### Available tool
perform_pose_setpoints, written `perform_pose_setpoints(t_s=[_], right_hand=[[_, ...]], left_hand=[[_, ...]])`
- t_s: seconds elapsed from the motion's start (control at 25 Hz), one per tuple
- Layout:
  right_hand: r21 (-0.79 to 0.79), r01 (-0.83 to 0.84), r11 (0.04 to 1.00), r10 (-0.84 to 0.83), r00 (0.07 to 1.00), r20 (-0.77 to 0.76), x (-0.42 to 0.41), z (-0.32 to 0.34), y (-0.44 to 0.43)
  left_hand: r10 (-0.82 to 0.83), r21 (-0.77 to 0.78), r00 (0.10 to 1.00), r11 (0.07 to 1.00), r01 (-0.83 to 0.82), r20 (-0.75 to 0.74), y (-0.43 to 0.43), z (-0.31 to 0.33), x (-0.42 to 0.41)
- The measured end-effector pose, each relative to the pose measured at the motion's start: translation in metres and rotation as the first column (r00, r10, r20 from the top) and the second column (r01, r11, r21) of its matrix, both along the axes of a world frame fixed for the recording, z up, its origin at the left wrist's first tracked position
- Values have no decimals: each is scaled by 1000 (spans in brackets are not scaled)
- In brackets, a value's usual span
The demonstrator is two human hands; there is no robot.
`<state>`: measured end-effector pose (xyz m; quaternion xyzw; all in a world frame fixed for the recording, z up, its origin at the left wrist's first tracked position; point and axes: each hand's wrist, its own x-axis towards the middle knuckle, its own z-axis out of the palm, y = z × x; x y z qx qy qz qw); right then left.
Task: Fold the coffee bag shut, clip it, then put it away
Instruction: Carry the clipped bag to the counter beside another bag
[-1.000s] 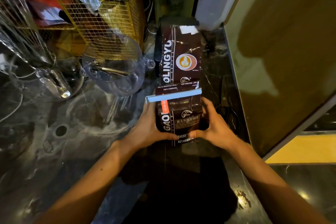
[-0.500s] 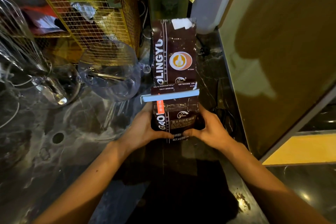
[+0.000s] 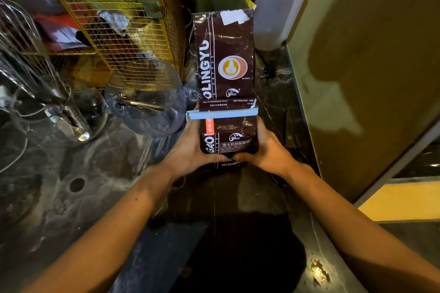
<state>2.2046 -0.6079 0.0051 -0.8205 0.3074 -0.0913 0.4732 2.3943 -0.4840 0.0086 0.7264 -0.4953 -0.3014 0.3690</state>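
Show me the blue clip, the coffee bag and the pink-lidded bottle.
blue clip (image 3: pixel 222 113), head view, middle of the bar.
coffee bag (image 3: pixel 226 54), head view, dark front panel.
pink-lidded bottle (image 3: pixel 277 12), head view, translucent body.

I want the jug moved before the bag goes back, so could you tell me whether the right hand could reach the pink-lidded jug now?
Probably not directly: the right hand grips the coffee bag, whose tall folded top stands beside the pink-lidded jug. It would need to let go first.

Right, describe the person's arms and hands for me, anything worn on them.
Both forearms are bare up to the frame edge: no sleeves, no gloves. The left hand and right hand show no rings, and the wrists carry no watch or band. A small dark spot marks the left forearm.
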Motion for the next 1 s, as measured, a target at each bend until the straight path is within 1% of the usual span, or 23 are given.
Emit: perform_pose_setpoints(t_s=[0.2,0.32,0.44,0.6,0.8,0.92,1.0], right_hand=[[-12,1,1000,-1,999,53,0,0,4],[0,54,999,-54,993,106,4,4,8],[-9,78,997,-76,988,135,5,4,11],[-20,60,998,-57,991,119,3,5,14],[-43,48,998,-45,997,61,2,9,17],[-78,51,996,-44,994,99,-3,10,24],[-83,53,995,-44,994,104,-8,15,31]], left_hand=[[-72,-40,997,997,72,-8,6,-4,6],[-58,-44,998,997,59,11,7,-5,3],[-43,-51,999,998,43,-5,8,-9,1],[-73,-60,997,996,73,-3,8,-11,1],[-39,-78,999,996,38,-8,11,-9,-1],[-50,-124,999,991,50,5,19,-5,-4],[-57,-133,997,989,64,54,28,-1,-6]])
